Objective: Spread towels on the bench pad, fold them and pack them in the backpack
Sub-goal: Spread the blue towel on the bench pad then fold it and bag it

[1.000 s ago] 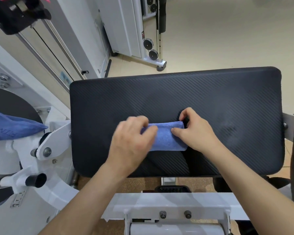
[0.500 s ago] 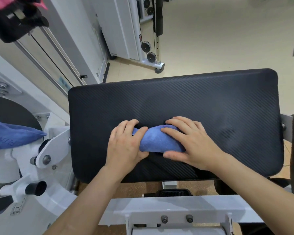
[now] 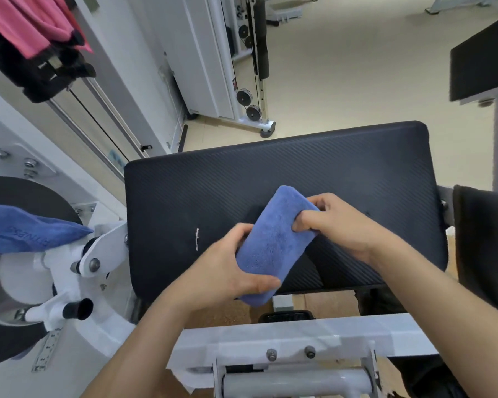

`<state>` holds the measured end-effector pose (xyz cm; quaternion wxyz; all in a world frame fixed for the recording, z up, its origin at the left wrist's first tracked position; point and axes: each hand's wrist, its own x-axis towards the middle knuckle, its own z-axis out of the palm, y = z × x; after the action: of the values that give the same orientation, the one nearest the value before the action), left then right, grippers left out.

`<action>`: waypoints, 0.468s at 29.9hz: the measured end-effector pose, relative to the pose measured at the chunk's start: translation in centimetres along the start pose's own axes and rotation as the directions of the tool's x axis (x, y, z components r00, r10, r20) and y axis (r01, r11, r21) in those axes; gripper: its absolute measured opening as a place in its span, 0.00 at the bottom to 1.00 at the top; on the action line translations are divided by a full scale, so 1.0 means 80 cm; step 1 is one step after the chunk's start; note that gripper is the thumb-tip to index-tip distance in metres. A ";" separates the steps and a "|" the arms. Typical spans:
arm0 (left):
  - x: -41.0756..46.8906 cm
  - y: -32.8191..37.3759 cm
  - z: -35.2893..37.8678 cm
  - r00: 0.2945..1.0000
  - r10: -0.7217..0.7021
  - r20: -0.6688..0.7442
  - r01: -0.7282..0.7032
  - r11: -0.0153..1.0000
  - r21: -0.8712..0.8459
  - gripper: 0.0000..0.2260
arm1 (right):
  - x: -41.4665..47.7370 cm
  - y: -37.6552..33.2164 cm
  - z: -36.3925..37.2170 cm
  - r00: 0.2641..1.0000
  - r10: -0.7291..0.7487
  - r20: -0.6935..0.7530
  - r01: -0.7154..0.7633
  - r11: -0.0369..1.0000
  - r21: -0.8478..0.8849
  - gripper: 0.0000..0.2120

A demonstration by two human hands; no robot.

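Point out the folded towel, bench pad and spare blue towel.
folded towel point(image 3: 270, 242), head view, its top face.
bench pad point(image 3: 299, 168), head view, bare far part.
spare blue towel point(image 3: 26, 231), head view, its middle.

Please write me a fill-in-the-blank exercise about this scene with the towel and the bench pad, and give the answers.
The left hand and the right hand grip a folded plush towel whose colour is ____.
Below it is the ribbed, padded bench pad, whose colour is ____.
A second towel with printed letters lies at the picture's ____ edge.
Answers: blue; black; left.

Bare left hand point(image 3: 222, 268) — bare right hand point(image 3: 338, 225)
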<state>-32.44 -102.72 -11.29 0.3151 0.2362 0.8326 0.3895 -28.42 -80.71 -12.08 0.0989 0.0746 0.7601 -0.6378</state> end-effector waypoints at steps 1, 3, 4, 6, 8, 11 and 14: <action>-0.004 0.003 0.013 1.000 -0.019 0.021 0.022 0.992 -0.124 0.29 | -0.008 -0.003 0.000 1.000 0.007 -0.006 -0.006 0.998 0.066 0.21; -0.011 0.003 0.041 0.998 -0.053 -0.016 0.045 0.946 -0.322 0.28 | -0.025 -0.005 0.001 1.000 0.012 -0.019 -0.008 0.979 0.205 0.16; -0.014 0.005 0.054 0.996 -0.075 -0.046 0.049 0.907 -0.418 0.27 | -0.034 -0.003 0.004 1.000 0.012 -0.023 -0.005 0.956 0.293 0.14; -0.019 0.011 0.078 0.990 -0.109 -0.085 0.042 0.821 -0.569 0.23 | -0.051 0.002 0.016 0.998 0.045 -0.036 -0.022 0.876 0.483 0.10; -0.025 0.021 0.100 0.983 -0.142 -0.117 0.024 0.730 -0.683 0.21 | -0.068 0.011 0.031 0.995 0.097 -0.040 -0.054 0.803 0.594 0.17; -0.034 0.033 0.129 0.962 -0.200 -0.185 -0.019 0.629 -0.777 0.21 | -0.095 0.027 0.048 0.992 0.121 -0.028 -0.077 0.771 0.632 0.25; -0.046 0.038 0.153 0.938 -0.228 -0.260 -0.033 0.689 -0.724 0.23 | -0.126 0.041 0.059 0.988 0.156 -0.022 -0.105 0.752 0.651 0.19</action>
<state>-20.79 -97.23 -13.71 0.2589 -0.0194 0.6656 0.6997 -17.59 -84.62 -13.51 0.0828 0.1807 0.4891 -0.8493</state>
